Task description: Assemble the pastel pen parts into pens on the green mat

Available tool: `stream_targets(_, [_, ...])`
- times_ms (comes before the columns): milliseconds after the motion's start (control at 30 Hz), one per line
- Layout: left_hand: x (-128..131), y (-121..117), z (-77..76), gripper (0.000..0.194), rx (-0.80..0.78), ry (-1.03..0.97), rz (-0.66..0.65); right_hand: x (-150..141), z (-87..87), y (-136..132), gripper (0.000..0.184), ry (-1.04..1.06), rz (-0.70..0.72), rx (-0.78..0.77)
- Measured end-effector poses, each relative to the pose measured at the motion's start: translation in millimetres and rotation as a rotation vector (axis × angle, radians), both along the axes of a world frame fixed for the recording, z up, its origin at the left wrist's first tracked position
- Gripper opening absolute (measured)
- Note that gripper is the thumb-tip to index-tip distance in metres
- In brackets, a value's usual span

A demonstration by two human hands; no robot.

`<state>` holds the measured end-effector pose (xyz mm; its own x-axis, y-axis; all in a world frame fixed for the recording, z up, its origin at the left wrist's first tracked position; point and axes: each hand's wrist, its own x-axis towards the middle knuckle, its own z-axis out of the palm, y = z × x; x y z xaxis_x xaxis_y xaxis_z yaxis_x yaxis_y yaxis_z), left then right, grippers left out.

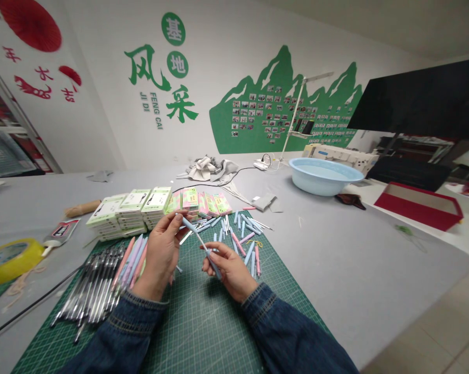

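Observation:
My left hand [162, 246] pinches one end of a light blue pen barrel [189, 225] above the green cutting mat. My right hand [230, 267] closes around another light blue pen barrel [215, 266], lower and to the right. A thin pale refill [202, 243] spans the gap between the two parts. Loose blue and pink pen parts [238, 241] lie scattered beyond my right hand. Left of my left wrist are pastel pens [130, 262] and a pile of clear pens with black caps [90, 285].
Stacked white-green boxes [129, 208] and pink-green packs [199, 201] stand at the back of the cutting mat [203, 332]. A blue basin [324, 176] sits back right, near a sewing machine [341, 156]. Yellow tape [12, 259] and a glue tube [61, 232] lie left.

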<state>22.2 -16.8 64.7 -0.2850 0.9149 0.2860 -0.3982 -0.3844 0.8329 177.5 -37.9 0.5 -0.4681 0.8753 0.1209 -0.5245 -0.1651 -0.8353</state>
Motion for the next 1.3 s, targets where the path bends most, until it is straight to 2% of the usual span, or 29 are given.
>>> stream_targets(200, [-5.3, 1.3, 4.5, 0.019, -0.007, 0.017, 0.032, 0.6, -5.7, 2.4, 0.028, -0.056, -0.013, 0.004])
stream_targets(333, [-14.2, 2.9, 6.0, 0.021, 0.021, 0.010, 0.131, 1.1, -8.8, 4.9, 0.030, -0.069, -0.040, 0.003])
stream_targets(400, [-20.9, 5.5, 3.8, 0.025, 0.013, 0.068, 0.174, 1.7, -9.1, 6.2, 0.031, -0.057, -0.053, -0.005])
stream_targets(467, [-26.8, 9.4, -2.5, 0.030, -0.079, 0.271, 0.162, 2.4, -8.5, 7.1, 0.030, -0.038, -0.074, -0.010])
stream_targets(500, [-28.8, 11.6, -7.5, 0.032, -0.148, 0.437, 0.126, 2.7, -7.8, 7.4, 0.030, -0.028, -0.087, -0.010])
stream_targets(567, [-29.7, 15.7, -20.7, 0.031, -0.268, 0.866, 0.045, 3.3, -6.0, 7.4, 0.029, -0.016, -0.114, -0.014])
stream_targets(633, [-26.8, 18.4, -36.3, 0.024, -0.316, 1.247, 0.027, 3.7, -3.9, 7.1, 0.028, -0.018, -0.133, -0.029])
stream_targets(733, [-19.4, 18.8, -57.1, 0.013, -0.333, 1.398, 0.088, 3.7, -1.5, 6.3, 0.030, -0.031, -0.150, -0.058])
stream_targets(833, [-13.8, 17.0, -65.3, 0.010, -0.333, 1.405, 0.100, 3.3, -1.2, 5.7, 0.031, -0.034, -0.153, -0.066])
stream_targets(933, [-9.8, 14.9, -56.8, 0.017, -0.286, 1.365, 0.100, 3.0, -3.1, 6.0, 0.031, -0.028, -0.148, -0.053])
stream_targets(1000, [-5.6, 12.3, -44.6, 0.024, -0.260, 1.137, 0.031, 2.7, -5.2, 6.8, 0.030, -0.021, -0.145, -0.050])
stream_targets(1067, [0.5, 8.0, -32.2, 0.032, -0.266, 0.789, -0.122, 2.1, -7.5, 7.9, 0.030, -0.016, -0.147, -0.061])
stream_targets(1133, [7.4, 3.1, -23.5, 0.038, -0.279, 0.551, -0.248, 1.2, -9.4, 8.7, 0.031, -0.019, -0.150, -0.072])
stream_targets(1200, [12.8, -0.2, -19.9, 0.036, -0.271, 0.480, -0.268, 0.5, -10.3, 8.9, 0.033, -0.025, -0.145, -0.071])
stream_targets(1300, [13.7, -0.2, -19.1, 0.033, -0.255, 0.405, -0.190, 0.4, -8.9, 7.9, 0.035, -0.022, -0.108, -0.067])
